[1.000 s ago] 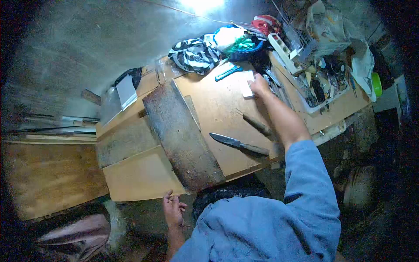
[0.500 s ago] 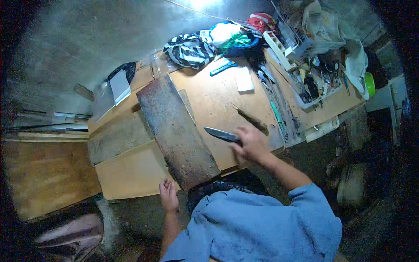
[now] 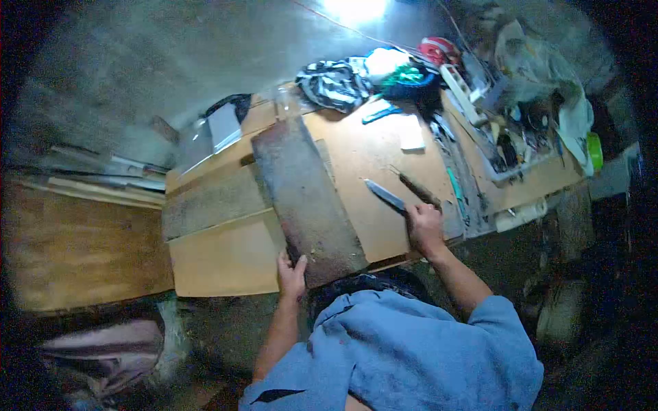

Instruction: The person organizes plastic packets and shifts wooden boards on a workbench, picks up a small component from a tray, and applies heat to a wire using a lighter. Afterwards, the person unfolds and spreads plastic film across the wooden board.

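Head view: we locate the right hand (image 3: pixel 426 226) at the near edge of the table (image 3: pixel 353 154), its fingers wrapped around the handle of the knife (image 3: pixel 385 194). The knife extends from the thumb side of this hand; its blade points away from us and leftward, toward the board (image 3: pixel 308 198). We cannot tell whether the blade touches the table. The tool (image 3: pixel 419 190) lies just beyond the knife, close to the right hand, with its thin tip directed away from us.

We locate the left hand (image 3: pixel 293 274) at the near left corner of the board, clamped on its edge, with the thumb and fingers apart on either side of that edge. The board lies between the two hands and stretches from the left hand toward the far side of the table. The knife is to the right of the board, apart from it.

Farther back, we find the pad (image 3: pixel 412 133) and, left of it, the cutter (image 3: pixel 382 114). The striped bag (image 3: pixel 334 85) sits behind the cutter.
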A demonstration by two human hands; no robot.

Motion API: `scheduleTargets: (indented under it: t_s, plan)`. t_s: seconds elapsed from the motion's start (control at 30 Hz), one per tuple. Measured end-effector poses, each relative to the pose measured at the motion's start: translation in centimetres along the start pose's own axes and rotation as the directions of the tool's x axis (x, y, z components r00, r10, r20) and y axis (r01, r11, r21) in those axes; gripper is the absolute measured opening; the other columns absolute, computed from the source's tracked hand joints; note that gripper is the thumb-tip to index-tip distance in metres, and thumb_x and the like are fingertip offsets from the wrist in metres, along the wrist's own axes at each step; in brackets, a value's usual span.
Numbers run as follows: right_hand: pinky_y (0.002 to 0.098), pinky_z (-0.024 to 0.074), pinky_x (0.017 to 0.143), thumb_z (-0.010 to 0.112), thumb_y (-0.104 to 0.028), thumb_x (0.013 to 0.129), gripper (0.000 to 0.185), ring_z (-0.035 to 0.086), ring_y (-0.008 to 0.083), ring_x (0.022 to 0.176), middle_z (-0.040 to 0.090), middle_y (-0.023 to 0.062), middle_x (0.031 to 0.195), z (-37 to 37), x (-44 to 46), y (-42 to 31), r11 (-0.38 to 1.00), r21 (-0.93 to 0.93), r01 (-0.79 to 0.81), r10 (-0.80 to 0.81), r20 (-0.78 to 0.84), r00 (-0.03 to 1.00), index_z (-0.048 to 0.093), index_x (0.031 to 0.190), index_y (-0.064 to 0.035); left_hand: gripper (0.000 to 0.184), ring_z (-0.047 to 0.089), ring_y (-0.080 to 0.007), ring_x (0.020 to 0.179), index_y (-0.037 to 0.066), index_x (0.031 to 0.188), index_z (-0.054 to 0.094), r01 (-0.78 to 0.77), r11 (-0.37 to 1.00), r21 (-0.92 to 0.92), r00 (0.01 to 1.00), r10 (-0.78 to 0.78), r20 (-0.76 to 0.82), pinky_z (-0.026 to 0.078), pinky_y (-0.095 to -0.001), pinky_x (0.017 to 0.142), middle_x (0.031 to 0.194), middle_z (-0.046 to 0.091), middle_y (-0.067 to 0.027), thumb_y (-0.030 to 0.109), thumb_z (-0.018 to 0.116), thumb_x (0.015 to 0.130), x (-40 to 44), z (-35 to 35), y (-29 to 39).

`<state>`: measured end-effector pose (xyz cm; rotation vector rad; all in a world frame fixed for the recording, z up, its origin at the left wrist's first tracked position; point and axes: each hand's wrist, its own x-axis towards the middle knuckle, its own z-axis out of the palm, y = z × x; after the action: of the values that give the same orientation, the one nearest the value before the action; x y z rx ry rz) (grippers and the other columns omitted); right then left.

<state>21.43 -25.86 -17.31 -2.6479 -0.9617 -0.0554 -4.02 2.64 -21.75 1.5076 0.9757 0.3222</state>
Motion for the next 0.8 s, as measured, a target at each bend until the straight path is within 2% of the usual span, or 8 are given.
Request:
scheduleTargets:
  t_s: [0.07, 0.17, 0.33, 0.43, 0.53, 0.63, 0.77, 0.8]
  plan:
    - [0.0429, 0.0445, 0.068, 0.056, -0.012, 0.077, 0.021, 0.055, 0.0296, 0.088, 0.057, 0.0109, 0.09, 0.2, 0.1, 0.1, 0.999, -0.042, -0.006, 0.003, -0.071, 0.997, 0.061, 0.097, -0.0114, 0.064, 0.057, -0.0291, 0.1, -0.008, 0.127, 0.037, 0.07, 0.984, 0.165, 0.997, -0.065, -0.039, 0.044, -0.0371, 0.087, 0.115, 0.055, -0.0215, 0.028, 0.065, 0.082, -1.6, 2.0, 7.3]
    - [0.0419, 0.0438, 0.072, 0.056, -0.01, 0.075, 0.028, 0.054, 0.0292, 0.09, 0.057, 0.0109, 0.093, 0.6, 0.5, -0.6, 0.994, -0.106, -0.014, -0.009, -0.211, 0.977, 0.059, 0.103, -0.0114, 0.059, 0.059, -0.0313, 0.092, -0.01, 0.119, 0.045, 0.107, 0.937, 0.331, 0.991, -0.072, -0.116, 0.045, -0.0378, 0.084, 0.108, 0.058, -0.0222, 0.035, 0.061, 0.085, -0.2, 2.2, 6.4]
    - [0.0418, 0.0424, 0.08, 0.066, -0.014, 0.071, 0.035, 0.052, 0.0301, 0.097, 0.055, 0.0116, 0.101, 0.7, 2.0, -3.8, 0.999, 0.032, -0.024, 0.027, -0.073, 0.997, 0.056, 0.105, -0.0096, 0.051, 0.057, -0.0323, 0.093, -0.009, 0.108, 0.053, 0.113, 0.977, 0.182, 0.975, -0.074, -0.209, 0.043, -0.0404, 0.082, 0.102, 0.06, -0.0219, 0.038, 0.055, 0.088, 1.4, 2.7, 3.9]
    - [0.0411, 0.0429, 0.079, 0.066, -0.02, 0.074, 0.032, 0.052, 0.0318, 0.095, 0.055, 0.0125, 0.101, 2.0, 3.8, -5.2, 0.985, 0.172, 0.017, -0.013, -0.022, 1.0, 0.057, 0.103, -0.0092, 0.045, 0.056, -0.0316, 0.091, -0.008, 0.104, 0.053, 0.135, 0.937, 0.323, 0.984, -0.089, -0.154, 0.043, -0.0406, 0.081, 0.098, 0.06, -0.0202, 0.035, 0.053, 0.09, 0.9, 2.2, 5.4]
    - [0.042, 0.044, 0.087, 0.062, -0.016, 0.078, 0.035, 0.052, 0.0339, 0.105, 0.056, 0.0137, 0.108, 2.0, 6.4, -7.9, 0.94, 0.334, 0.069, -0.104, 0.089, 0.991, 0.056, 0.111, -0.007, 0.041, 0.056, -0.0292, 0.09, -0.006, 0.101, 0.054, 0.128, 0.99, 0.066, 0.98, -0.116, -0.161, 0.043, -0.0401, 0.081, 0.097, 0.06, -0.0177, 0.033, 0.052, 0.091, 0.1, 1.7, 6.0]
    - [0.0426, 0.0407, 0.093, 0.057, -0.016, 0.08, 0.041, 0.048, 0.034, 0.113, 0.052, 0.0164, 0.118, 4.8, 8.8, -9.8, 0.928, 0.339, 0.155, -0.171, 0.02, 0.985, 0.051, 0.12, -0.0065, 0.037, 0.056, -0.0266, 0.09, -0.004, 0.103, 0.055, 0.213, 0.956, 0.204, 0.968, -0.179, -0.174, 0.044, -0.0391, 0.08, 0.096, 0.06, -0.0158, 0.031, 0.053, 0.091, -0.4, -0.7, 5.3]
    - [0.042, 0.0328, 0.103, 0.053, -0.016, 0.081, 0.05, 0.037, 0.0335, 0.126, 0.041, 0.017, 0.135, 9.7, 12.7, -12.5, 0.944, 0.156, 0.29, -0.294, 0.006, 0.956, 0.043, 0.13, -0.0101, 0.036, 0.056, -0.0236, 0.086, -0.003, 0.109, 0.053, -0.07, 0.982, 0.175, 0.974, 0.105, -0.202, 0.045, -0.0372, 0.078, 0.095, 0.06, -0.0129, 0.028, 0.054, 0.09, -2.4, -3.1, 7.2]
    - [0.0428, 0.0288, 0.106, 0.05, -0.015, 0.081, 0.053, 0.033, 0.0336, 0.129, 0.037, 0.0173, 0.138, 9.9, 13.5, -13.6, 0.932, 0.132, 0.337, -0.345, 0.039, 0.938, 0.04, 0.133, -0.0107, 0.035, 0.055, -0.0224, 0.085, -0.003, 0.11, 0.053, 0.132, 0.987, 0.093, 0.962, -0.104, -0.253, 0.045, -0.0361, 0.078, 0.095, 0.06, -0.0119, 0.026, 0.054, 0.09, -4.1, -3.3, 10.1]
